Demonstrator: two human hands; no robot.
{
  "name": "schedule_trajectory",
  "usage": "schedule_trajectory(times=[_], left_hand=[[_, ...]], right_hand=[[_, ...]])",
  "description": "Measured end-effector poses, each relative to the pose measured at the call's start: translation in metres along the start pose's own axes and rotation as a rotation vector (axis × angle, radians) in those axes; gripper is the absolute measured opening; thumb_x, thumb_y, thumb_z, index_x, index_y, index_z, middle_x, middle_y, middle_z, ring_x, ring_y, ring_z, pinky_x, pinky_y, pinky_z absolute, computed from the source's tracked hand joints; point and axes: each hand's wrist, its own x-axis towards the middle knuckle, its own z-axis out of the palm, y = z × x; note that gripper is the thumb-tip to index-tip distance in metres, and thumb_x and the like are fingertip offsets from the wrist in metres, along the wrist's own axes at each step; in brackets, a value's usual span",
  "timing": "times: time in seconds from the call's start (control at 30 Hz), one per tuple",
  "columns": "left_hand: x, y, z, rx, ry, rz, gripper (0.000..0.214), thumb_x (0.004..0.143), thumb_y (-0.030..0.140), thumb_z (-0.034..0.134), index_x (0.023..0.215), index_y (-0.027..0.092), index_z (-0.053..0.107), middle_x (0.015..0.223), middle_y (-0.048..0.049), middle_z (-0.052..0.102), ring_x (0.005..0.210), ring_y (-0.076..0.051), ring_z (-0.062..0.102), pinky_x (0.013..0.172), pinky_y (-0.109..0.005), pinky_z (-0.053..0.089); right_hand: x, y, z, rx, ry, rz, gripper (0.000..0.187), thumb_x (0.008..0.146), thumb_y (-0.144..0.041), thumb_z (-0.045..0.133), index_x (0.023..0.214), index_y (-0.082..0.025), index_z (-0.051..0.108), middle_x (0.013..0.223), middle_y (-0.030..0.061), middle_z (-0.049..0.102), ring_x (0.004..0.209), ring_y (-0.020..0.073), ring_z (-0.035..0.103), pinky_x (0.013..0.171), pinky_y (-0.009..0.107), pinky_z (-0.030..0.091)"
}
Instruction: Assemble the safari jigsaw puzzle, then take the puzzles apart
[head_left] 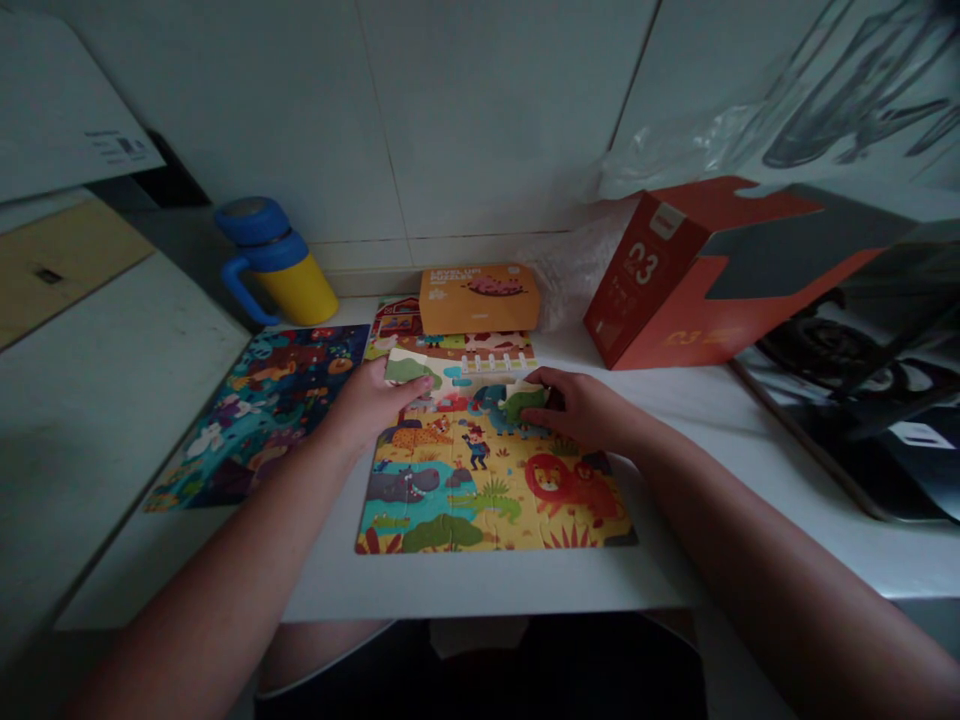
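A colourful animal jigsaw puzzle (487, 490) lies on the white counter (480, 585) in front of me. My left hand (375, 400) rests on the puzzle's upper left part, fingers curled down onto a piece with a green patch (409, 370). At the upper right my right hand (577, 405) has its fingers bent and pressed on a green piece (525, 402). Both hands touch the pieces flat on the surface. Whether either piece is gripped or only pressed is unclear.
A dark blue finished puzzle (262, 410) lies to the left. Behind are a blue-and-yellow mug (277, 265), a small orange box (480, 298) on another puzzle, a large red box (697, 270) and clear plastic wrap. A black stove top (862, 400) sits at the right.
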Motion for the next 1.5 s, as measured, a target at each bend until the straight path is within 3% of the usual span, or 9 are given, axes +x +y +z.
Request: schedule_trajectory(times=[0.3, 0.47, 0.63, 0.77, 0.9, 1.0, 1.13, 1.33, 1.5], left_hand=[[-0.019, 0.013, 0.031, 0.065, -0.118, 0.096, 0.036, 0.087, 0.04, 0.078, 0.116, 0.021, 0.071, 0.116, -0.0097, 0.079, 0.096, -0.024, 0.075, 0.079, -0.039, 0.064], [-0.034, 0.018, 0.051, -0.079, -0.26, 0.09, 0.034, 0.093, 0.041, 0.071, 0.121, 0.022, 0.068, 0.116, -0.0087, 0.077, 0.085, -0.021, 0.074, 0.078, -0.039, 0.065], [-0.037, 0.019, 0.052, -0.139, -0.367, 0.079, 0.03, 0.095, 0.04, 0.068, 0.118, 0.022, 0.068, 0.11, -0.0077, 0.076, 0.083, -0.019, 0.074, 0.084, -0.04, 0.064], [-0.038, 0.015, 0.053, -0.235, -0.344, 0.059, 0.039, 0.102, 0.053, 0.057, 0.127, 0.024, 0.061, 0.122, -0.0101, 0.074, 0.092, -0.021, 0.075, 0.084, -0.039, 0.064], [-0.041, 0.011, 0.054, -0.015, -0.216, 0.113, 0.045, 0.105, 0.065, 0.042, 0.113, 0.025, 0.061, 0.097, -0.0048, 0.073, 0.08, -0.02, 0.073, 0.072, -0.033, 0.06], [-0.046, 0.013, 0.054, 0.154, -0.287, 0.2, 0.048, 0.107, 0.066, 0.033, 0.113, 0.027, 0.06, 0.081, -0.0007, 0.067, 0.067, -0.018, 0.067, 0.066, -0.031, 0.055], [-0.052, 0.02, 0.051, 0.341, -0.378, 0.309, 0.051, 0.108, 0.066, 0.026, 0.117, 0.027, 0.058, 0.08, -0.0007, 0.064, 0.069, -0.019, 0.064, 0.065, -0.031, 0.05], [-0.044, 0.022, 0.047, 0.476, -0.2, 0.468, 0.04, 0.109, 0.056, 0.033, 0.112, 0.023, 0.055, 0.095, -0.0054, 0.069, 0.084, -0.021, 0.065, 0.08, -0.035, 0.05], [-0.02, 0.007, 0.038, 0.66, 0.019, 0.505, 0.04, 0.11, 0.04, 0.033, 0.098, 0.021, 0.066, 0.106, -0.0108, 0.07, 0.11, -0.026, 0.064, 0.107, -0.043, 0.047]], right_hand=[[0.001, -0.012, 0.017, 0.609, -0.026, -0.053, 0.038, 0.09, -0.056, 0.074, 0.103, -0.022, 0.064, 0.092, 0.0026, 0.071, 0.075, 0.0167, 0.062, 0.066, 0.029, 0.048], [0.004, -0.021, 0.025, 0.737, 0.065, -0.019, 0.043, 0.086, -0.054, 0.08, 0.104, -0.022, 0.057, 0.1, 0.0036, 0.068, 0.082, 0.0164, 0.065, 0.072, 0.029, 0.055], [0.002, -0.018, 0.022, 0.82, -0.077, 0.001, 0.048, 0.088, -0.055, 0.078, 0.118, -0.022, 0.063, 0.12, 0.0091, 0.07, 0.096, 0.019, 0.067, 0.08, 0.031, 0.058], [0.0, -0.016, 0.018, 0.792, -0.121, 0.015, 0.043, 0.088, -0.057, 0.077, 0.11, -0.021, 0.069, 0.107, 0.0065, 0.073, 0.088, 0.0173, 0.065, 0.074, 0.028, 0.054], [-0.002, -0.019, 0.019, 0.753, -0.1, 0.003, 0.045, 0.086, -0.058, 0.079, 0.108, -0.02, 0.068, 0.104, 0.0059, 0.073, 0.087, 0.0174, 0.065, 0.078, 0.029, 0.054], [-0.001, -0.022, 0.025, 0.788, -0.1, -0.038, 0.046, 0.085, -0.055, 0.081, 0.113, -0.022, 0.066, 0.109, 0.0061, 0.073, 0.094, 0.0187, 0.067, 0.084, 0.031, 0.055], [-0.002, -0.023, 0.031, 0.77, -0.153, -0.1, 0.042, 0.087, -0.053, 0.08, 0.112, -0.022, 0.068, 0.105, 0.0048, 0.072, 0.092, 0.0181, 0.066, 0.083, 0.03, 0.054], [-0.002, -0.021, 0.022, 0.653, -0.091, -0.073, 0.038, 0.091, -0.055, 0.075, 0.108, -0.021, 0.071, 0.103, 0.0046, 0.075, 0.092, 0.0196, 0.068, 0.082, 0.031, 0.055], [0.005, -0.003, 0.01, 0.704, 0.108, 0.243, 0.038, 0.091, -0.058, 0.071, 0.104, -0.022, 0.069, 0.098, 0.0064, 0.076, 0.085, 0.0217, 0.071, 0.069, 0.031, 0.059]])
